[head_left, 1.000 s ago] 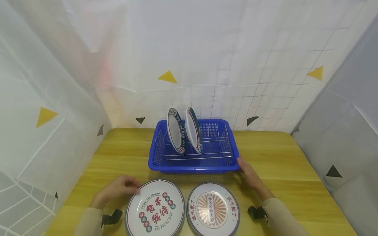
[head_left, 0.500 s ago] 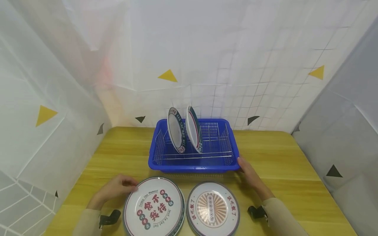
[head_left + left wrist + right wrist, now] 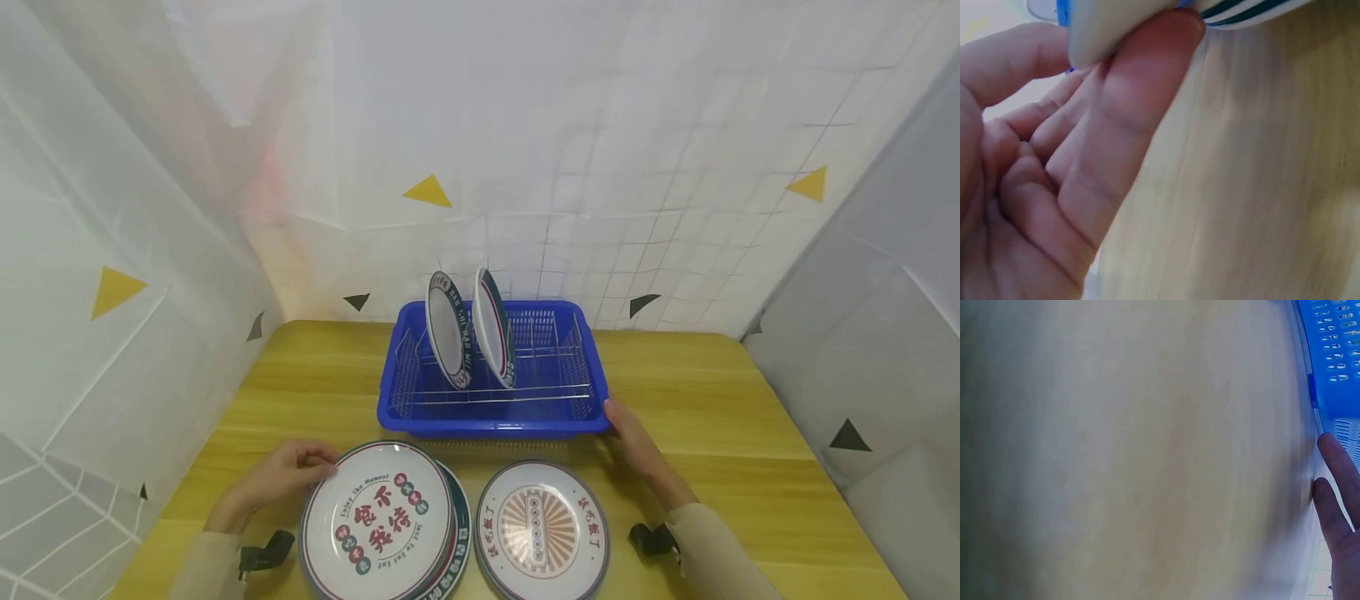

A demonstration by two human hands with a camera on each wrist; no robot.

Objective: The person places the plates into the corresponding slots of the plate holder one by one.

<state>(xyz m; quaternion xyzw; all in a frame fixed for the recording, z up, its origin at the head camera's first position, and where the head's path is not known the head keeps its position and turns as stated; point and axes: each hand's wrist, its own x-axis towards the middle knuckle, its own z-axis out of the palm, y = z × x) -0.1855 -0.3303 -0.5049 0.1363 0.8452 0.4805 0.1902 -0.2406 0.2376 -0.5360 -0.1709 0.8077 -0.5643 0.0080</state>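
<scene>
While the left hand [image 3: 277, 477] pinches the rim of the top plate [image 3: 375, 523] between thumb and fingers, the right hand [image 3: 633, 443] has its fingers fairly straight, tips touching the near corner of the basket [image 3: 495, 428]. Top plate: just right of the left hand, overlapping the plate below [image 3: 459, 533], offset toward that hand. Whether it is fully lifted, can't tell. To do this well, probably pinch one rim only, thumb and fingers opposed, part the two plates gently so the lower isn't dragged, and don't tilt much, since one-sided hold on a wide plate may sag. Light touch on basket should do; a shove could tip the left standing plate [image 3: 446, 329] and right standing plate [image 3: 489, 329], both ahead of and between the hands. Writing: top plate has "Enjoy The Moment", red 食不我待, a blurry second English line. Left standing plate: "HAO SHI HAO", last word unclear. Stack [image 3: 540, 533] between the hands, nearer the body: 吃飯了 in red. No brand seen.
</scene>
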